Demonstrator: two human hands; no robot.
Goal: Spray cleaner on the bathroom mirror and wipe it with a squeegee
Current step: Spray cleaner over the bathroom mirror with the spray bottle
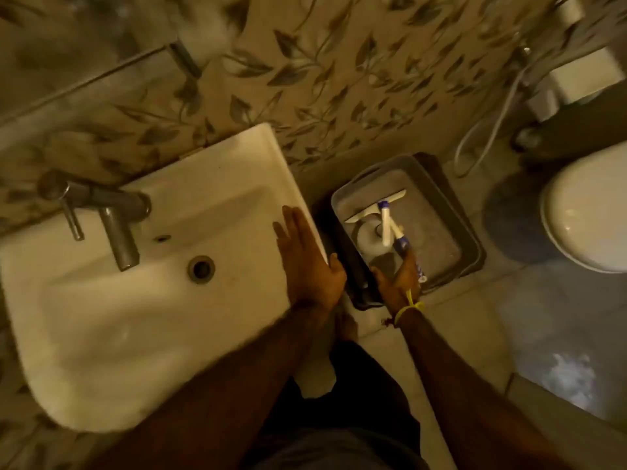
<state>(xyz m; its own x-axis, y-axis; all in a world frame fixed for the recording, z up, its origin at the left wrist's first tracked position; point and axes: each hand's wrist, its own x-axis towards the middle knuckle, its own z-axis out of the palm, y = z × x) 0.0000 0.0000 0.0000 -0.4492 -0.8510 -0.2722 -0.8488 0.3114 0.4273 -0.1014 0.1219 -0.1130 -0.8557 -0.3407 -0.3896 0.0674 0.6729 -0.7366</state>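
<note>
A squeegee (380, 207) with a white blade and a white-and-blue handle lies tilted inside a grey plastic tub (451, 232) on the floor, to the right of the sink. My right hand (402, 283) reaches down into the tub, its fingers closed around the lower end of the squeegee handle. A white round object (367, 237), perhaps a bottle top, sits under the squeegee; I cannot tell what it is. My left hand (305, 262) rests flat, fingers apart, on the right rim of the white sink (217, 171). The view is dim and blurred.
A metal tap (115, 218) stands at the sink's back left. A glass edge with a metal bracket (185, 59) runs along the leaf-patterned wall above. A white toilet (587, 215) and a hose (488, 130) are at the right. My foot is on the tiled floor below the tub.
</note>
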